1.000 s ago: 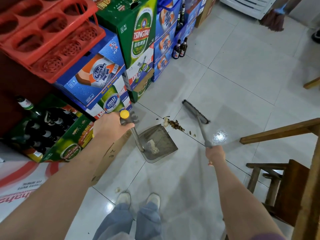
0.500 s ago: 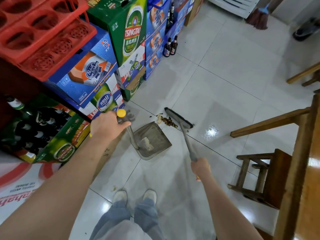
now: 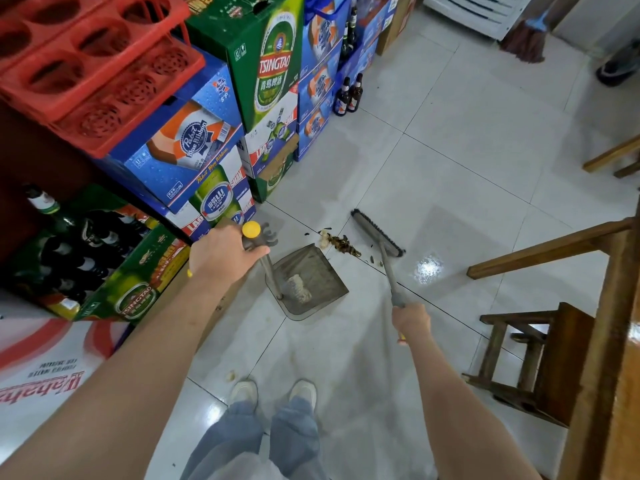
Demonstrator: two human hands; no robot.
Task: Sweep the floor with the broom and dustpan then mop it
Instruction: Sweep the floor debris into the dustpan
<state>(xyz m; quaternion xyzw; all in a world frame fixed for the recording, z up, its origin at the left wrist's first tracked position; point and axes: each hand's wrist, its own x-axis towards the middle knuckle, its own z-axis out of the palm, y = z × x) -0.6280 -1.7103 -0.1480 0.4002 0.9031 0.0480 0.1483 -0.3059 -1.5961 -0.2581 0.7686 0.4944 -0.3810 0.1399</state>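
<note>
Fingers (image 3: 256,252) around one dustpan (image 3: 311,285), one broom (image 3: 379,235).

**Beer stock and wooden furniture around the floor**

Stacked beer cartons (image 3: 207,143) line the left, red crates (image 3: 86,64) on top. 2 bottles (image 3: 349,95) stand beside them. A wooden stool (image 3: 533,358) sits right.

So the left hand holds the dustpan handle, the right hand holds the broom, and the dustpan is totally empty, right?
Not quite. The head view shows the dustpan already has a pale clump of rubbish in it. The rest holds: left hand on its handle, right hand on the broom.
</note>
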